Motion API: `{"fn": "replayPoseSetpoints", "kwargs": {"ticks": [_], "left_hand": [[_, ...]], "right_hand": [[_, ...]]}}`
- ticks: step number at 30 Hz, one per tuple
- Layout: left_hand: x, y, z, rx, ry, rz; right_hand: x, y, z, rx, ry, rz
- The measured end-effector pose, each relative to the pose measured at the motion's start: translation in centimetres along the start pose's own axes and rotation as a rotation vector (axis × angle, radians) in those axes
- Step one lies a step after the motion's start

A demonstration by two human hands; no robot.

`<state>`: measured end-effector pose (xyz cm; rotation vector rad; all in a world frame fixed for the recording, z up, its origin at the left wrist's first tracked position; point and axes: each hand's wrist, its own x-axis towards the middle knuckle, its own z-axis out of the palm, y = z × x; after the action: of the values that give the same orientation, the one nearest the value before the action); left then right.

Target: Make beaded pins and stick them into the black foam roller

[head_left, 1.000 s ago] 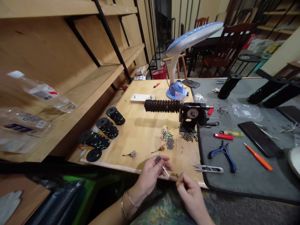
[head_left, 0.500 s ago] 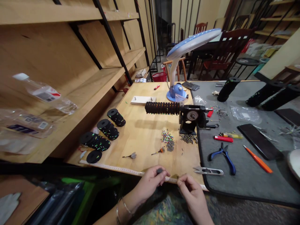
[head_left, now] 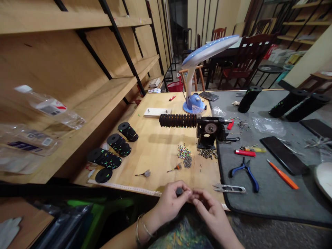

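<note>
Dark grey, the round lump in the left hand's closed grip by the tabletop's near edge seems light, so pinch its sides; I can't tell if the curled right hand holds anything.

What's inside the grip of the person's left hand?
A small, dark grey, rounded piece shows within the curled left hand. Anything deeper in that grip is covered and cannot be seen from this view.
</note>
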<state>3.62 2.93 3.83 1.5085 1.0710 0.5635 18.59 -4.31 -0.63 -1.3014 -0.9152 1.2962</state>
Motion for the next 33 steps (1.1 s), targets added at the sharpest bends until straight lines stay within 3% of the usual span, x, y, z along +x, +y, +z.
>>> {"fn": "replayPoseSetpoints", "kwargs": {"ticks": [8,15,21,27,33], "left_hand": [[-0.9,0.7,0.0,0.196,0.058,0.171],[-0.5,1.0,-0.5,0.29,0.074,0.272],[-1.0,0.9,-0.4,0.383,0.073,0.384],[-0.9,0.6,-1.0,0.444,0.097,0.349],[0.0,1.2,-2.1,0.442,0.084,0.271]], "right_hand": [[1.0,-1.5,0.7,0.137,-0.169,0.066],[1.5,-2.0,-0.3,-0.323,-0.041,-0.155],[1.9,-2.7,0.6,0.082,-0.179,0.018],[2.5,-2.6,1.1,-0.055,-0.209,0.016],[2.4,-1.6,1.0,-0.231,-0.097,-0.042]]}}
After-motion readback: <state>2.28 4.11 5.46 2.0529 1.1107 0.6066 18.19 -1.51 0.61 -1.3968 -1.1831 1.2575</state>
